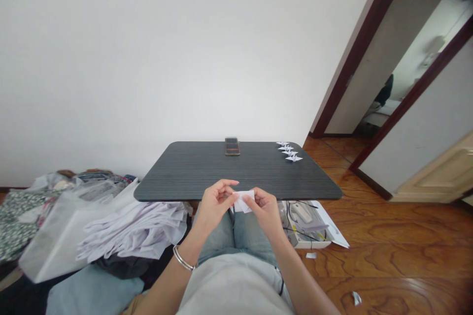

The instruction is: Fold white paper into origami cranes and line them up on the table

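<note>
A small piece of folded white paper [242, 203] is held between my two hands, just off the near edge of the dark table [192, 172]. My left hand [219, 200] pinches its left side between thumb and fingers, with the index finger stretched above it. On the right side, my right hand [265, 209] grips the paper, its thumb lying on the front face. Several folded paper cranes [293, 158] stand in a row at the table's far right. A phone [232, 146] leans at the middle of the back edge.
Heaped clothes and a white cloth pile [136, 229] lie left of my legs. Under the table's right side is a white box [312, 244] with cables and papers. Paper scraps [356, 298] lie on the wooden floor [388, 241]. A doorway opens at the right.
</note>
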Motion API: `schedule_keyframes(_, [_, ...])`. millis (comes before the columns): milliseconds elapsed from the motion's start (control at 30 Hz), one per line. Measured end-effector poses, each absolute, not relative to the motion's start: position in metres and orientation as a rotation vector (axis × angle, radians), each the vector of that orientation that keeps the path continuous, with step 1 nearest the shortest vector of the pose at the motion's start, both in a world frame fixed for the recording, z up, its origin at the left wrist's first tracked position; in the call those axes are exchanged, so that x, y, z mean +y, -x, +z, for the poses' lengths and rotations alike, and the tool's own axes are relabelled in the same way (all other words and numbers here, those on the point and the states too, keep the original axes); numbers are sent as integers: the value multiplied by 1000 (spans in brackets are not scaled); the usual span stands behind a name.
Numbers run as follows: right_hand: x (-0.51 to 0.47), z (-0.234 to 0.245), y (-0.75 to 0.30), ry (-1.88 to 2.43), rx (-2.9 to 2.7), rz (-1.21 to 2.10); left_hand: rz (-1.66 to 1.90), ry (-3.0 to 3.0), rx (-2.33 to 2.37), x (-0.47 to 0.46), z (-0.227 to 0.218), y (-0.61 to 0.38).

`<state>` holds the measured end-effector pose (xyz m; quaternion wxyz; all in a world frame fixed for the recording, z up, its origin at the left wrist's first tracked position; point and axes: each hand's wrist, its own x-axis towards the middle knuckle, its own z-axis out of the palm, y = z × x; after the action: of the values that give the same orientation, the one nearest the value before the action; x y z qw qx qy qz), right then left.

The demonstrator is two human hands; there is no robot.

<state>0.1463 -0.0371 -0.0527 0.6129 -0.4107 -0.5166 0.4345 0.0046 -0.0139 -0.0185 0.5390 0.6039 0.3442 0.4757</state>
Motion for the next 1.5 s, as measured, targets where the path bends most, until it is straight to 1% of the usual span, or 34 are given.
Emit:
schedule_keyframes(467, [-36, -55, -147, 960, -1258, 1015, 1122, -1504, 817, -15, -15, -4])
schedule_keyframes(1033, [-32, -52, -155, 928, -1206, 1155, 1121, -1436, 814, -7, -18, 1])
schedule_keyframes(1333, [-31, -58, -150, 963, -1254, 1029, 1070, -1508, 826, -7, -19, 0])
schedule_keyframes(1500, [-32, -55, -146, 974, -1274, 1020, 1042, -1511, 793, -6, -22, -2])
